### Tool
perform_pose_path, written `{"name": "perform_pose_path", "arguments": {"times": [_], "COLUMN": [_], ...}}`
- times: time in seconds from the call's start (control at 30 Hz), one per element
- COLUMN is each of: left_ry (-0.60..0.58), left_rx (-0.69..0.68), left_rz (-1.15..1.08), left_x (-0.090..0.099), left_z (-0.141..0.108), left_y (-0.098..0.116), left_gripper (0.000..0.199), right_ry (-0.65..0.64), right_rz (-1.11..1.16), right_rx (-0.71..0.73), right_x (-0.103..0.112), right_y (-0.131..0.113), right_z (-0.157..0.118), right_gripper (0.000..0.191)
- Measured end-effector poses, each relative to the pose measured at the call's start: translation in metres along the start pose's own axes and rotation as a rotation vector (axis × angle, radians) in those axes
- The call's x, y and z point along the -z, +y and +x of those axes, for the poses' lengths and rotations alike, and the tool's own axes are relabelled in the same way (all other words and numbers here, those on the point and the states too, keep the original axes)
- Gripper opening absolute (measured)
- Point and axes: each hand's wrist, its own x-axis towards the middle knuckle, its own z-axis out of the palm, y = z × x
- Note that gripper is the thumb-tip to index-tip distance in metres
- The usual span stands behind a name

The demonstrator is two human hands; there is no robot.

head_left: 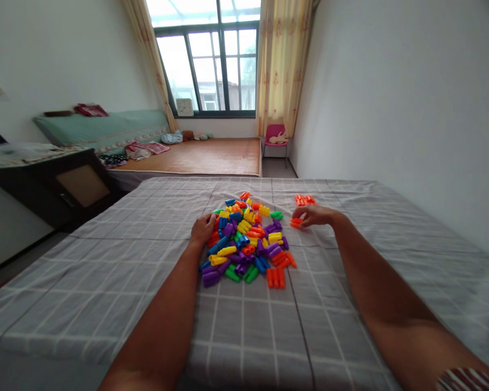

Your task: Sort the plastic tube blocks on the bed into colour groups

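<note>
A heap of plastic toy building blocks [244, 227] in orange, yellow, green, blue and purple lies on the grey checked cloth [244, 326]. My left hand [204, 227] rests at the heap's left edge, fingers curled against the blocks; what lies between them is hidden. To the right of the heap, my right hand [313, 215] pinches an orange block [296, 223] low over the cloth. Just beyond that hand sits a small group of orange blocks [305, 200]. Another orange block [276, 278] lies at the near right side of the heap.
Behind the cloth-covered surface is a bed with a brown mat [212, 155]. A dark cabinet [69, 190] stands at the left, and a pink chair [275, 133] with a plush toy is near the window [207, 65]. A white wall [407, 108] runs along the right.
</note>
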Motion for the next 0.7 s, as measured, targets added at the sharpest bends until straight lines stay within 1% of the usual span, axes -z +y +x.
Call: {"name": "perform_pose_path", "arguments": {"times": [0.07,0.13,0.17,0.23,0.3,0.33,0.37,0.4,0.47,0.57,0.7], "left_ry": [-0.003,-0.002,0.000,-0.003,-0.007,-0.006,-0.003,0.000,0.003,-0.009,-0.008], "left_rx": [0.000,-0.013,-0.018,-0.016,-0.006,-0.003,-0.005,-0.009,-0.015,-0.016,-0.006], "left_rz": [0.001,-0.002,-0.003,-0.002,0.005,0.009,0.012,0.013,0.012,0.005,-0.012], "left_x": [0.000,0.000,0.000,0.000,0.000,0.000,0.000,0.000,0.000,0.001,0.000], "left_z": [0.000,-0.001,-0.001,-0.001,-0.001,-0.001,0.000,0.000,0.000,0.000,-0.001], "left_y": [0.000,0.000,0.001,0.001,0.002,0.002,0.001,0.001,0.001,0.001,0.001], "left_gripper": [0.043,0.043,0.043,0.043,0.043,0.043,0.043,0.043,0.043,0.041,0.042], "right_ry": [0.025,0.120,0.211,0.471,0.736,0.823,0.867,0.874,0.830,0.797,0.766], "right_rz": [0.015,0.043,0.066,0.094,0.056,0.013,-0.036,-0.083,-0.163,-0.254,-0.332], "right_rx": [-0.005,-0.012,-0.023,-0.083,-0.209,-0.285,-0.354,-0.411,-0.481,-0.516,-0.539], "right_x": [-0.002,0.003,0.009,0.025,0.043,0.050,0.055,0.058,0.057,0.044,0.030], "right_y": [0.001,0.007,0.013,0.028,0.045,0.052,0.059,0.065,0.071,0.073,0.076], "right_z": [0.001,0.000,0.000,0.001,0.006,0.010,0.014,0.020,0.031,0.044,0.052], "right_gripper": [0.045,0.046,0.046,0.047,0.045,0.044,0.042,0.040,0.036,0.035,0.035]}}
